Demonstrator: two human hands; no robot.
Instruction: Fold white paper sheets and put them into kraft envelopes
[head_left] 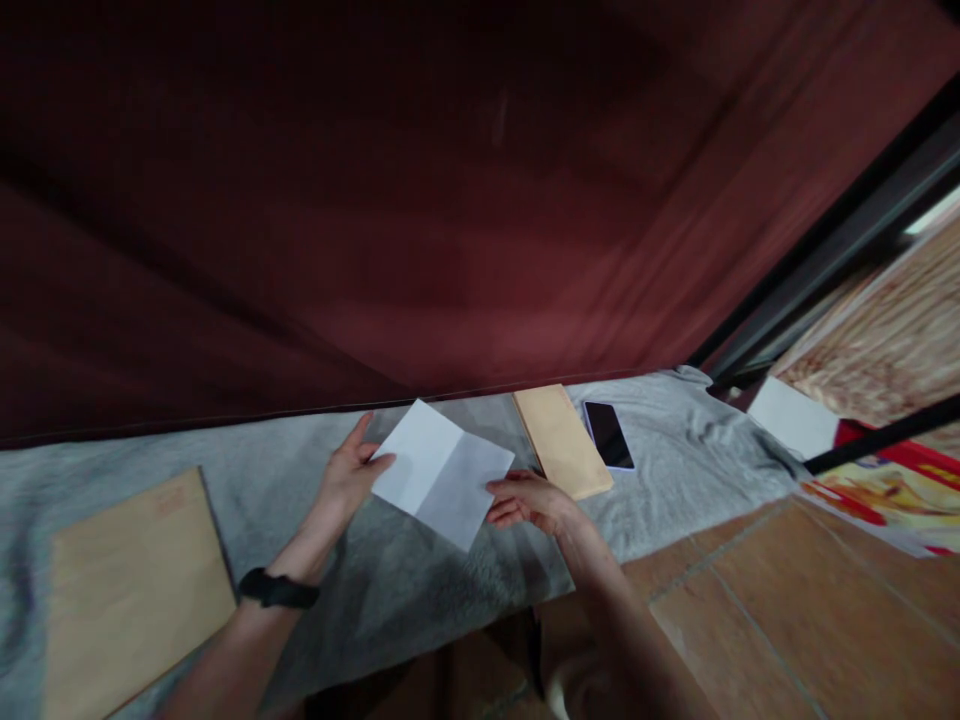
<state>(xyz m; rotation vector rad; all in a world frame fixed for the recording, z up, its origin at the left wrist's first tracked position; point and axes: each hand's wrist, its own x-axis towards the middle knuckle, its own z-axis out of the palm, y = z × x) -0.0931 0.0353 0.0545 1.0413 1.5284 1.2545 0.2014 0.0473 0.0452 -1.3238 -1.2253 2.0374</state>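
A white sheet of paper (442,473) with a crease across its middle is held above the grey cloth. My left hand (349,468) pinches its left edge, thumb on top and the index finger pointing away from the sheet. My right hand (529,500) grips the right edge, with the thumb on top and the other fingers curled below. To the right of my right hand lies a stack of tan envelopes (562,440). A larger brown envelope (139,590) lies at the left, beside my left forearm, which wears a black wristband.
A phone (609,436) with a dark screen rests right of the tan stack. Grey cloth (675,450) covers the surface. A dark red curtain (450,250) hangs behind it. At the right are a red and yellow box (892,490) and tiled floor (750,600).
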